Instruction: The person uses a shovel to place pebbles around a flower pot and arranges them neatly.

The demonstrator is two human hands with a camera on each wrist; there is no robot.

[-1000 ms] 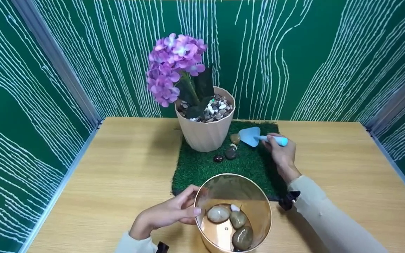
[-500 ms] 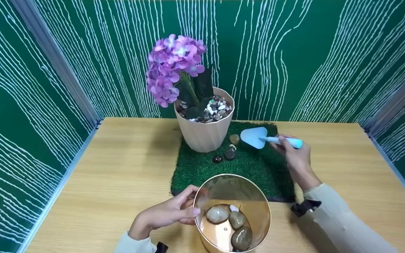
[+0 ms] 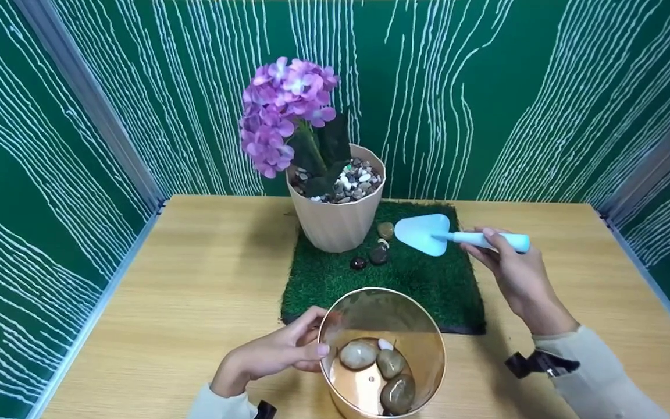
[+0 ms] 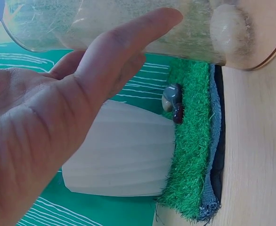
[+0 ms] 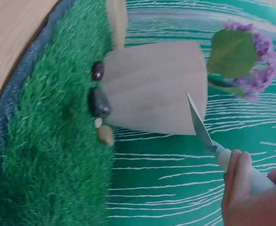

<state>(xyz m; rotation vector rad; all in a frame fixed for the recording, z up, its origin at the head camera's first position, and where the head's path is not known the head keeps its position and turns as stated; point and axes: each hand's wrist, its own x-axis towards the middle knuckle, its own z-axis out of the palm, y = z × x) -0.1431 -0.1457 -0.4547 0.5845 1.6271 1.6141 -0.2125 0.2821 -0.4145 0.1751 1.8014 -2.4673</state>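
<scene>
My left hand (image 3: 280, 352) grips the side of a clear amber-tinted container (image 3: 382, 308), thumb near its rim. Inside lie large smooth stones (image 3: 398, 393) and a small white one (image 3: 385, 344). In my right hand (image 3: 524, 279) is a light blue trowel (image 3: 425, 234), pinched by its handle and raised over the mat, its blade pointing left. The right wrist view shows the trowel blade (image 5: 201, 126) edge-on in front of the flower pot (image 5: 152, 87). Several stones (image 3: 379, 254) rest on the green turf mat (image 3: 335, 291) beside the pot.
A beige pot (image 3: 338, 224) filled with pebbles (image 3: 364, 180) stands on the mat's back left, holding purple flowers (image 3: 288, 110). The wooden table (image 3: 207, 279) is bounded by green panels (image 3: 416, 105) with white lines at the back and sides.
My right hand has drawn the trowel back to the right and toward me, and its blade now stands apart from the stones. The left hand and the container have stayed almost in place.
</scene>
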